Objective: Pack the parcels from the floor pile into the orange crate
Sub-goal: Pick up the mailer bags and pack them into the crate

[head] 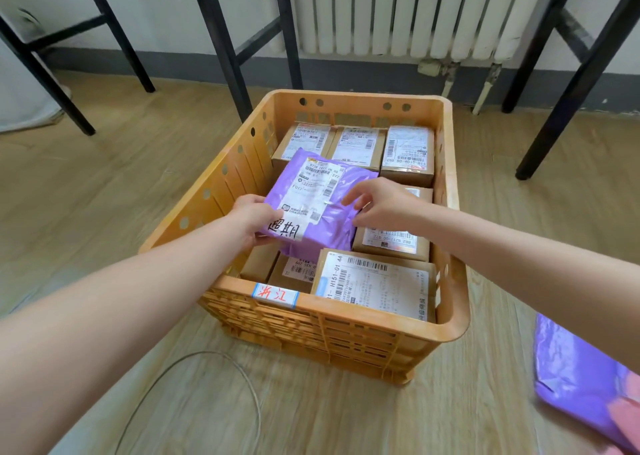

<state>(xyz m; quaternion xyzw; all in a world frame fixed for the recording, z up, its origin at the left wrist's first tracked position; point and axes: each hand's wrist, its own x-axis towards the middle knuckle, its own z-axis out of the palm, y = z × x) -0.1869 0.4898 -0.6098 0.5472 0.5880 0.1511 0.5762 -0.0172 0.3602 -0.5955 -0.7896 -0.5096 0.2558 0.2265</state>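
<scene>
Floor foreground: pale wood-look plank floor (485, 402) with a thin grey wire loop (242, 385) lying just before the crate; open floor to the left of the crate.
Spare parcel: glossy purple plastic mailer bag (581, 375) on the floor at the lower right, cut off by the frame edge; a pink item touching it is too cropped to identify.
Crate: slotted orange plastic crate (381, 319) with a blue-edged white label (275, 294) bearing red handwriting on its near rim.
Near contents: brown cardboard boxes with white shipping labels (374, 286) fill the near end; their lower parts are hidden.
Held parcel: crinkled purple plastic mailer with white label and black handwriting (311, 198), tilted above the crate's middle, covering the boxes beneath.
Left hand (252, 217): fingers clasp the mailer's near left corner.
Right hand (384, 207): pinches the mailer's right edge, fingertips partly hidden.
Far row: 3 labelled boxes (360, 146) against the far wall.
Background: black metal legs (225, 56) and a white ribbed radiator (398, 11) close behind the crate.
</scene>
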